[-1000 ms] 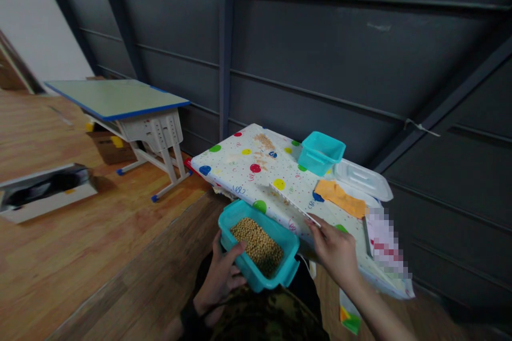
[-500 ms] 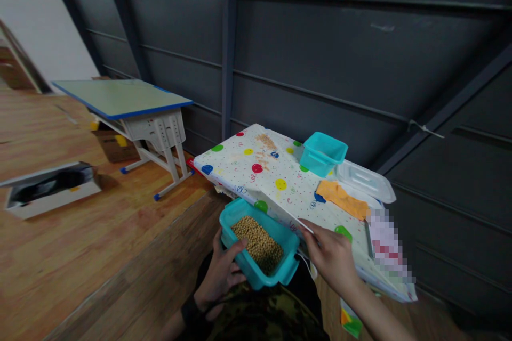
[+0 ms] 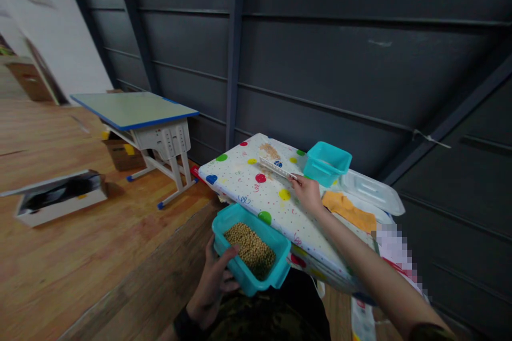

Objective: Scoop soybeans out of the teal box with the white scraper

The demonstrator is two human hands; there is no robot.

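My left hand (image 3: 216, 274) grips the near left rim of a teal plastic container (image 3: 278, 240), its thumb over the edge. Soybeans (image 3: 250, 248) fill the bottom of that container, which is held beside the table's front edge. My right hand (image 3: 308, 193) is stretched out over the spotted tablecloth (image 3: 236, 186), closed on one end of a thin pale ruler (image 3: 274, 167). The ruler's far end reaches to a scattered patch of small tan grains (image 3: 270, 150). Some more grains lie partly hidden behind the ruler.
A second teal container (image 3: 328, 162) stands at the back of the table. Right of it are a clear lid (image 3: 372, 192) and an orange cloth (image 3: 350, 211). A green-topped desk (image 3: 136, 109) and a white box (image 3: 64, 197) stand to the left. A dark panelled wall (image 3: 320, 64) rises behind.
My right hand has moved from the table's front edge forward over the tablecloth, taking the ruler to the grains. The container in my left hand has shifted slightly left.
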